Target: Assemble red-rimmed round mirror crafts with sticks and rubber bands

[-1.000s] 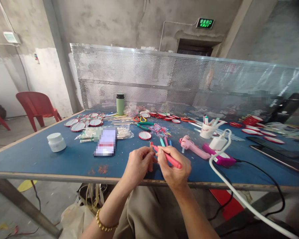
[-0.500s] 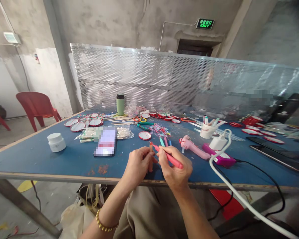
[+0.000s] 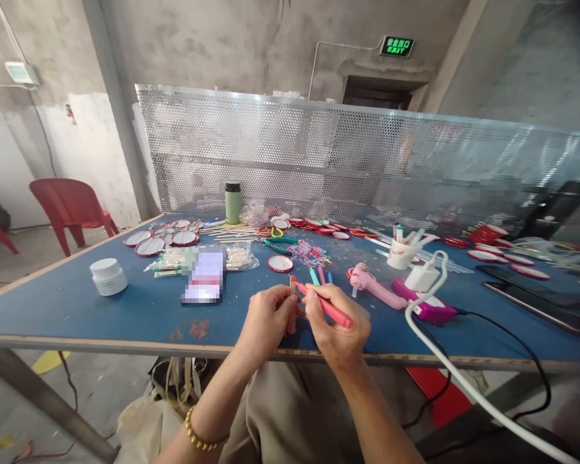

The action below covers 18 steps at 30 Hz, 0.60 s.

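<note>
My left hand [image 3: 267, 322] grips a small wooden stick [image 3: 292, 287] upright over the near edge of the blue table [image 3: 101, 309]. My right hand [image 3: 337, 328] holds a red marker pen [image 3: 329, 308], its tip set against the stick. The two hands touch at the fingertips. Just beyond them lie a few more coloured pens [image 3: 319, 276] on the table.
A white jar [image 3: 107, 276], a blurred packet [image 3: 204, 276], round red-rimmed mirrors [image 3: 151, 245], a green flask [image 3: 232, 202], scissors [image 3: 270, 231], a pink hand fan [image 3: 374, 285], a white cup of pens [image 3: 400, 252] and a white cable [image 3: 444, 361] lie around. A perforated metal screen [image 3: 348, 161] backs the table.
My hands have barely shifted; the marker tip moves slightly against the stick.
</note>
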### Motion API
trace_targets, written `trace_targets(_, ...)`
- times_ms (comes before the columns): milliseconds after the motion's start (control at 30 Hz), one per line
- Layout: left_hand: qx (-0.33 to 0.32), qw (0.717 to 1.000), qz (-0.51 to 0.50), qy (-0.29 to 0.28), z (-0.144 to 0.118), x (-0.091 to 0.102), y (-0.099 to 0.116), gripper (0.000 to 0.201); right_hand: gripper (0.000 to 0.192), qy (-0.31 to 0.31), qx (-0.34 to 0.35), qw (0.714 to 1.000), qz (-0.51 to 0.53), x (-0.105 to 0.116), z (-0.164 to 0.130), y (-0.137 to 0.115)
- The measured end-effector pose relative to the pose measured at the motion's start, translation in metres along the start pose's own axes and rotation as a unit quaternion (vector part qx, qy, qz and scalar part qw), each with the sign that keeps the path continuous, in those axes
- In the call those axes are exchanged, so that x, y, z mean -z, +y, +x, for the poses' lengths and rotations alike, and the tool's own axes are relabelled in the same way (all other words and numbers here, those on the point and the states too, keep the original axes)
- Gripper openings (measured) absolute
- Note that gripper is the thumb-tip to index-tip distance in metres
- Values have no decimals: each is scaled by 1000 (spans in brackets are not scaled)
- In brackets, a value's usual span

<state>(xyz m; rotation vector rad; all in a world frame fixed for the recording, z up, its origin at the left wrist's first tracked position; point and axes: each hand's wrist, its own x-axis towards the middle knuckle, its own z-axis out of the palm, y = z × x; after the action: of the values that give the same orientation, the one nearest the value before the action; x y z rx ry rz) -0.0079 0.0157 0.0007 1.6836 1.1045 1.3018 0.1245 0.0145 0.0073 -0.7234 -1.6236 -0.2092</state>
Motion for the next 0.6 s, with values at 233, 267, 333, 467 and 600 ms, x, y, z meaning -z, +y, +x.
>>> trace_targets(233,0,1000,-1,0,0,0,1,29,10,12,-4,1000,-1,-1,-1,1)
trace_targets(267,0,1000,-1,1,0,0,1,29,10,14,-3,1000,0,-1,-1,2)
trace_targets(333,-1,1000,4,2,1,1,1,30,10,13,-1,1000,0,-1,0,2)
trace_targets(467,-4,1000,11,1,1,1,0,31,10,11,0,1000,1,-2,0,3)
trace_targets(600,-2,1000,9,0,0,1,-1,30,10,19,-7,1000,10,-1,0,2)
